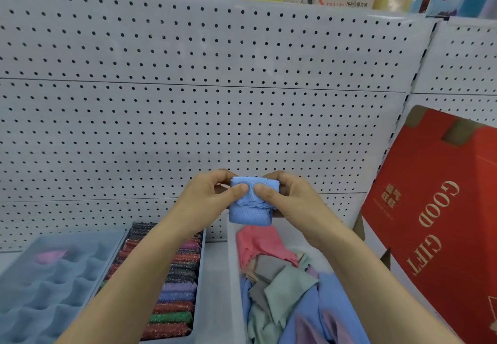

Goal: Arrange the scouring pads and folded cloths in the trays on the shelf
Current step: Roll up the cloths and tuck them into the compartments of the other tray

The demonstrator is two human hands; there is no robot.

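Both forearms reach straight forward from the bottom of the view and meet in the middle, raised above the shelf and in front of the white pegboard. The left hand and the right hand face each other, wrists level, and between them they hold a folded blue cloth. Each thumb presses on the near face of the cloth, the two thumb tips almost touching, while the fingers curl over the top edge and behind it, so both hands are clamped on the cloth in a pinch. The cloth hangs upright with its broad face towards the person; it is close to square, a little taller than wide, with a scalloped hem running side to side across its middle and its lower half hanging free below the thumbs. It is in the air over the far end of the right tray, where loose cloths in pink, grey, green and blue lie in a heap. Left of that, the middle tray holds scouring pads packed in a row from front to back, each pad's long axis lying across the tray. Further left is a compartment tray, pale blue, with one pink piece in a far cell. A red box leans against the pegboard on the right.
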